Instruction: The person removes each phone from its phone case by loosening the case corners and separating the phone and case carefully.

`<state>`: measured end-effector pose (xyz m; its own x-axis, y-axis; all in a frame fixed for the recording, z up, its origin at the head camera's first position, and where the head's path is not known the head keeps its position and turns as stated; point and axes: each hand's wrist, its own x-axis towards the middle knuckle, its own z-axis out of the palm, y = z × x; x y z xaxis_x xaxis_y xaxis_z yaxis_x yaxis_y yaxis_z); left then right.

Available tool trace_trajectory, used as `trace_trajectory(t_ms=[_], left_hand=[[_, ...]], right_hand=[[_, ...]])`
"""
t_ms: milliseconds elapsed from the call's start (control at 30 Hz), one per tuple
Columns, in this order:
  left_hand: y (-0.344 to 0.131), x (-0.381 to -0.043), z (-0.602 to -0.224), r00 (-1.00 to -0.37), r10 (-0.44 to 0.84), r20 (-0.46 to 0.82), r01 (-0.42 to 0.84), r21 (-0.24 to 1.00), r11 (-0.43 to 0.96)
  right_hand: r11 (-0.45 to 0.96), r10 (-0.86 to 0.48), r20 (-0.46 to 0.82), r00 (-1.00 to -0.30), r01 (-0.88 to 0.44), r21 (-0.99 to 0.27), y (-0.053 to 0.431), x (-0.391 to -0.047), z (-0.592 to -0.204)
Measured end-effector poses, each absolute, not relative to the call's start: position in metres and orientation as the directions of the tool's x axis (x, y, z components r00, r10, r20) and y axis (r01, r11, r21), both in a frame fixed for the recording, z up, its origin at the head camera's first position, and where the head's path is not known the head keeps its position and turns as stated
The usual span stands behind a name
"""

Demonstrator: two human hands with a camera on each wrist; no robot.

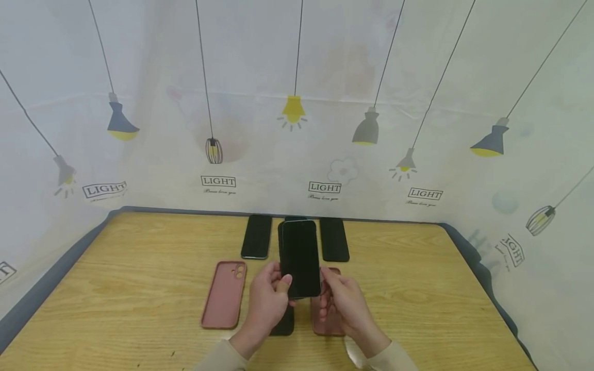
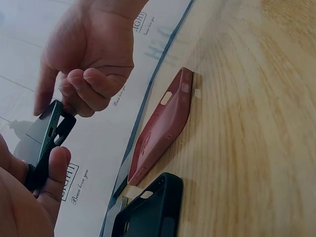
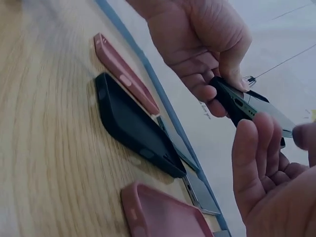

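My left hand (image 1: 269, 299) grips a dark-screened smartphone (image 1: 300, 257) by its lower left side, thumb on the front. Behind the phone sits a black phone case (image 2: 65, 126); at the right-hand corner the phone stands a little apart from it. My right hand (image 1: 348, 304) is at the phone's right edge, its thumb by the phone and its other fingers by the case. Beneath the hands lie a dark phone case (image 3: 136, 128) and a pink phone case (image 1: 331, 325). Another pink phone case (image 1: 223, 296) lies left of my left hand, open side up.
At the back of the wooden table (image 1: 148, 268) lie a black phone (image 1: 257, 237) on the left and another black phone (image 1: 334, 239) on the right. Between them a third dark item shows, mostly covered. A lamp-patterned cloth (image 1: 260, 93) hangs behind the table's far edge.
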<state>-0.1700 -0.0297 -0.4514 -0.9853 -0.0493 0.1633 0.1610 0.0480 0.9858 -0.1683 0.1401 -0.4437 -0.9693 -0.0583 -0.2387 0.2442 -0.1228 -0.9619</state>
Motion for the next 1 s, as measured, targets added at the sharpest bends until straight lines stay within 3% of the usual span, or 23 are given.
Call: trace_trajectory(t_ms=[233, 567, 767, 1000], left_hand=[[-0.0300, -0.1715, -0.4547, -0.988, -0.043, 0.145, 0.142, 0.988, 0.059], [-0.0307, -0.1716, -0.4580, -0.986, -0.046, 0.160, 0.158, 0.986, 0.043], [-0.0302, -0.1724, -0.4582, -0.987, -0.030, 0.159, 0.157, 0.985, 0.067], [-0.0292, -0.1699, -0.4544, -0.991, -0.002, 0.133, 0.133, 0.989, 0.070]], right_hand=[[0.128, -0.085, -0.017, -0.996, 0.006, -0.992, 0.1421, -0.1673, -0.4452], [0.234, -0.184, 0.238, -0.954, -0.277, -0.932, 0.1435, -0.1666, -0.4476], [0.253, -0.139, 0.277, -0.951, -0.305, -0.918, 0.1439, -0.1639, -0.4475], [0.105, -0.214, 0.091, -0.972, -0.116, -0.988, 0.1477, -0.1630, -0.4424]])
